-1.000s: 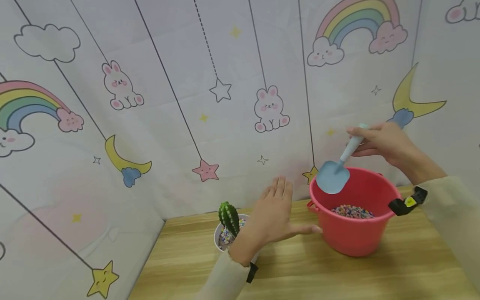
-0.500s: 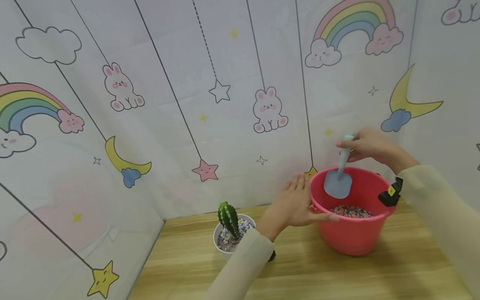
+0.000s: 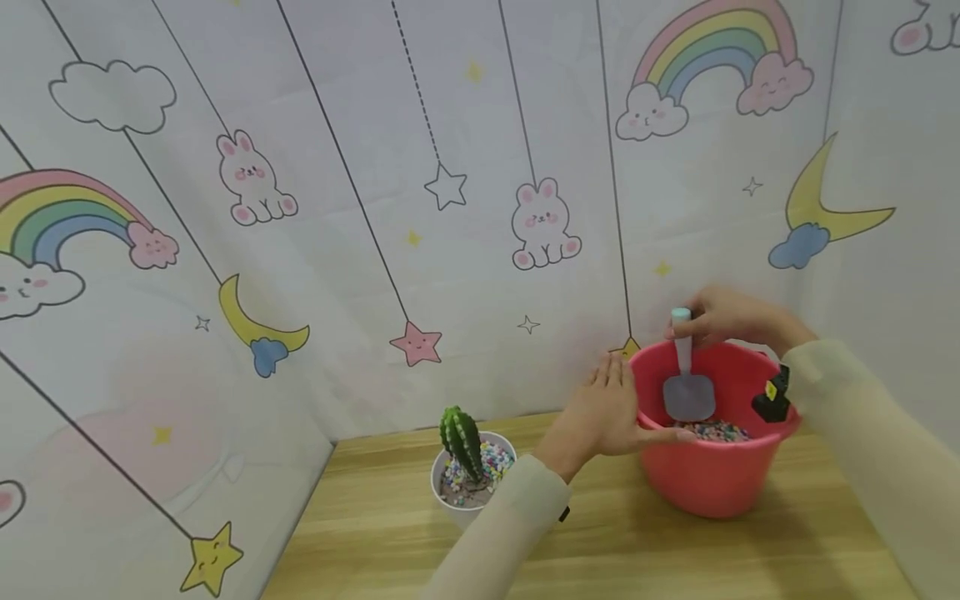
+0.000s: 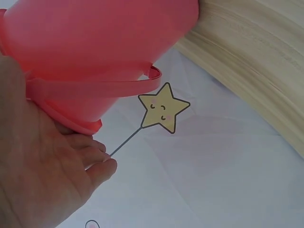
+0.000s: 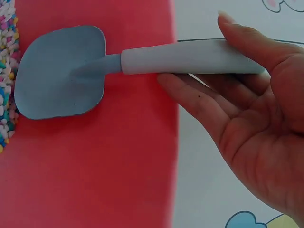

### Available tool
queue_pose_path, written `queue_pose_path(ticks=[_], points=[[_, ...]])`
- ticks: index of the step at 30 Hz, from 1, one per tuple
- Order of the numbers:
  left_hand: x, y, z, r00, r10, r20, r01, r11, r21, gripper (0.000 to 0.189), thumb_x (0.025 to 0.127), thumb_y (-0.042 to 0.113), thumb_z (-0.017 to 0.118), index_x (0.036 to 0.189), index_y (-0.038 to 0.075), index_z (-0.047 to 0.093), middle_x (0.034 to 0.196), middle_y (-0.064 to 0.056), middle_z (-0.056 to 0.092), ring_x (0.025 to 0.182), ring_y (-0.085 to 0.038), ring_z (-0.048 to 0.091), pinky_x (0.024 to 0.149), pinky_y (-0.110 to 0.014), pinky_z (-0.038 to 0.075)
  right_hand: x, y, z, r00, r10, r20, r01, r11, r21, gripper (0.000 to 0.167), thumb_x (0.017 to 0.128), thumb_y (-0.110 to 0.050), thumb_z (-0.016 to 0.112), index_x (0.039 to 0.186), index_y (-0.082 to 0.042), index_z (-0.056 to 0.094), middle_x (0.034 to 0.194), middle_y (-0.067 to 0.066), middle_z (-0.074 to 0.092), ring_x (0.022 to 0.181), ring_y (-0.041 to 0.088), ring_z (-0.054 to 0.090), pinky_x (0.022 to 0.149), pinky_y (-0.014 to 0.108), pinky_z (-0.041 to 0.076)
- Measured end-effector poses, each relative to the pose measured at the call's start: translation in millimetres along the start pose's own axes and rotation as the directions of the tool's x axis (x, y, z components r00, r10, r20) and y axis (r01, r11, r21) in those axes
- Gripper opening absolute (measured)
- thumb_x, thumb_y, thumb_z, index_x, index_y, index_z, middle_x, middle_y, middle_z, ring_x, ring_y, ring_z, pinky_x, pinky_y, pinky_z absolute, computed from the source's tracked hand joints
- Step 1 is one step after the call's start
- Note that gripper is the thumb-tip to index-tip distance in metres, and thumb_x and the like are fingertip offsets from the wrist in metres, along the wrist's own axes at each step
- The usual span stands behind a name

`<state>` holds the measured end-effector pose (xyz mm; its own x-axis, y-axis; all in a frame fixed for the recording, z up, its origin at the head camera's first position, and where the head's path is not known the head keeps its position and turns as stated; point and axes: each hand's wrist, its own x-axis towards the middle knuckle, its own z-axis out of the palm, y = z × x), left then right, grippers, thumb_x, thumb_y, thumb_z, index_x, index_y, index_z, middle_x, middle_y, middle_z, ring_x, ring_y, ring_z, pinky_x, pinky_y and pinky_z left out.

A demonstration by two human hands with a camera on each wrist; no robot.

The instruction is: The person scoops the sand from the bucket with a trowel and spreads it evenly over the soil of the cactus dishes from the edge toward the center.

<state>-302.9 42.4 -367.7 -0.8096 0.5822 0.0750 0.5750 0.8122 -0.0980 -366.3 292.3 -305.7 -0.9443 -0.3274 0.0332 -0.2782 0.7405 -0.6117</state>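
Observation:
In the head view my right hand (image 3: 727,318) holds a small light-blue shovel (image 3: 690,398) by its pale handle, blade pointing down inside the red bucket (image 3: 708,479). The right wrist view shows thumb and fingers around the handle (image 5: 166,58), with the blade (image 5: 61,73) at the edge of colourful small beads (image 5: 7,90) in the bucket. My left hand (image 3: 602,417) lies at the bucket's left rim, fingers straight and thumb stretched across the front of the rim. From the left wrist, that hand (image 4: 52,166) shows beside the rim and the bucket's handle (image 4: 95,88).
A potted cactus (image 3: 461,442) stands left of the bucket, its white pot (image 3: 438,492) holding soil and colourful beads. Both stand on a wood-grain table (image 3: 360,533). Behind them hangs a white cloth (image 3: 480,275) printed with rabbits, stars and rainbows.
My right hand has lowered the shovel from above the bucket's rim down inside, near the beads. My left hand has moved right, from beside the cactus to the bucket's rim.

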Motion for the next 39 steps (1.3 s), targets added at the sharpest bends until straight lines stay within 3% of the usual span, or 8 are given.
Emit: queue_pose_path(ticks=[7, 12, 18, 27, 39], points=[[-1.2, 0.2, 2.4, 1.0, 0.006, -0.025, -0.006, 1.0, 0.002, 0.123, 0.085, 0.097, 0.031, 0.169, 0.009, 0.019, 0.177, -0.009, 0.022, 0.166, -0.028, 0.021, 0.132, -0.034, 0.029, -0.2, 9, 9, 0.996, 0.042, 0.085, -0.044, 0.999, 0.02, 0.037, 0.097, -0.034, 0.076, 0.107, 0.001, 0.074, 0.085, 0.005, 0.073, 0.082, 0.019, 0.07, 0.08, 0.036, 0.065], [-2.7, 1.8, 4.6, 1.0, 0.016, -0.023, -0.016, 1.0, -0.014, 0.121, 0.085, 0.096, 0.032, 0.169, 0.009, 0.019, 0.177, -0.008, 0.022, 0.165, -0.028, 0.022, 0.131, -0.033, 0.029, -0.8, 19, 21, 0.983, 0.053, 0.174, -0.07, 0.993, 0.096, 0.039, 0.099, -0.032, 0.073, 0.115, 0.004, 0.073, 0.1, 0.011, 0.08, 0.09, 0.024, 0.079, 0.085, 0.041, 0.067], [-2.1, 2.0, 6.1, 1.0, 0.013, -0.025, -0.014, 0.999, -0.04, 0.122, 0.085, 0.096, 0.032, 0.169, 0.009, 0.018, 0.177, -0.008, 0.02, 0.165, -0.029, 0.021, 0.131, -0.033, 0.03, 1.2, 24, 25, 0.978, 0.065, 0.197, -0.093, 0.986, 0.141, 0.041, 0.1, -0.031, 0.073, 0.12, 0.005, 0.071, 0.109, 0.016, 0.08, 0.093, 0.027, 0.081, 0.085, 0.042, 0.067], [2.9, 0.6, 7.2, 1.0, 0.002, -0.026, -0.002, 1.0, -0.019, 0.124, 0.084, 0.098, 0.032, 0.169, 0.008, 0.017, 0.178, -0.009, 0.019, 0.166, -0.03, 0.02, 0.131, -0.033, 0.029, -0.4, 23, 24, 0.967, 0.111, 0.228, -0.152, 0.974, 0.167, 0.039, 0.103, -0.029, 0.068, 0.113, 0.008, 0.071, 0.088, 0.011, 0.081, 0.078, 0.03, 0.08, 0.076, 0.037, 0.067], [1.1, 0.7, 8.5, 1.0, -0.011, -0.023, 0.01, 0.999, -0.04, 0.124, 0.084, 0.098, 0.032, 0.169, 0.009, 0.017, 0.177, -0.008, 0.02, 0.165, -0.028, 0.021, 0.131, -0.033, 0.03, -3.1, 24, 19, 0.936, 0.104, 0.336, -0.213, 0.928, 0.305, 0.038, 0.108, -0.025, 0.061, 0.109, 0.011, 0.07, 0.089, 0.014, 0.08, 0.084, 0.032, 0.081, 0.079, 0.039, 0.067]])
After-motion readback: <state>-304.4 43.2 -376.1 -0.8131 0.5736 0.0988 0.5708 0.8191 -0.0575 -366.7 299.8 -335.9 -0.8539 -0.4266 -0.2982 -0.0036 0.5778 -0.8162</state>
